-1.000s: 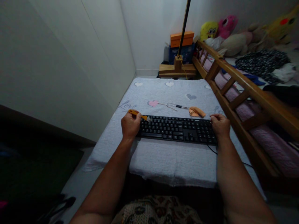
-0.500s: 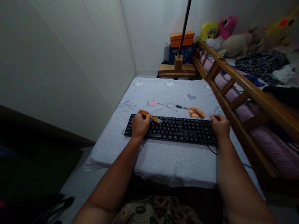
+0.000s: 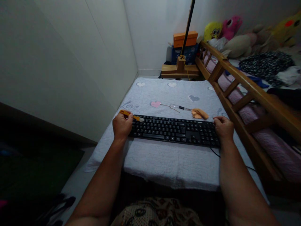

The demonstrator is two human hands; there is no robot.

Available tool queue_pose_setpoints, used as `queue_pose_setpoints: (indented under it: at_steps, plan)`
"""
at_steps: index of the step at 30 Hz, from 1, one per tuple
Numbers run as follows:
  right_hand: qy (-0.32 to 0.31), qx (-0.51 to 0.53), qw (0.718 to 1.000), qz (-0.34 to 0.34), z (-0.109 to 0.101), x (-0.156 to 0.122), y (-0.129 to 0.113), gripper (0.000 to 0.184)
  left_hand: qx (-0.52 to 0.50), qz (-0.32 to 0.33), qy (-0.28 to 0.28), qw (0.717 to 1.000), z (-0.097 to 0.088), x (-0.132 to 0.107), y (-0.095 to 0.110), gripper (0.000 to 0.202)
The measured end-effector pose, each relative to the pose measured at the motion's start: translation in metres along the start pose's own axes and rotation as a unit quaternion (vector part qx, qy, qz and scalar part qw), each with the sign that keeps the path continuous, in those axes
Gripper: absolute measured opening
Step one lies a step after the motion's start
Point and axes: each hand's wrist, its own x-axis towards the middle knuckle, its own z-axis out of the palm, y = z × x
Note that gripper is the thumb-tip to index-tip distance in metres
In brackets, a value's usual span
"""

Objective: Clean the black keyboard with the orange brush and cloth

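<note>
A black keyboard (image 3: 174, 130) lies across a low surface covered with a pale lilac cloth (image 3: 169, 157). My left hand (image 3: 122, 125) is closed round a small orange-handled brush (image 3: 131, 116), whose pale tip rests at the keyboard's far left corner. My right hand (image 3: 223, 127) grips the keyboard's right end with curled fingers. The keyboard's black cable (image 3: 215, 153) runs off from under my right wrist.
Behind the keyboard lie an orange cloth (image 3: 199, 113) and thin metal tools (image 3: 176, 107). A wooden bed rail (image 3: 237, 81) runs along the right, with plush toys (image 3: 221, 29) and clothes on the bed. A wooden stand with a pole (image 3: 181, 67) and boxes (image 3: 184, 39) sit by the far wall.
My left hand with the brush has swept back left, from over the keys to the keyboard's left end. My right hand has stayed on the right end.
</note>
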Motion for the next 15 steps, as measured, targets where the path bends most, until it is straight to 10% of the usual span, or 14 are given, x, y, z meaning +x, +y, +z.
queue_pose_setpoints:
  at_steps: [7,15]
  plan:
    - [0.003,0.010,1.000,0.005,0.001,0.000,0.000,0.021,-0.058,-0.027,0.006,0.998,-0.011,0.005,-0.008,0.018]
    - [0.000,0.010,1.000,0.000,0.000,-0.001,0.001,0.023,-0.252,-0.061,-0.101,0.960,0.034,-0.018,0.024,0.021]
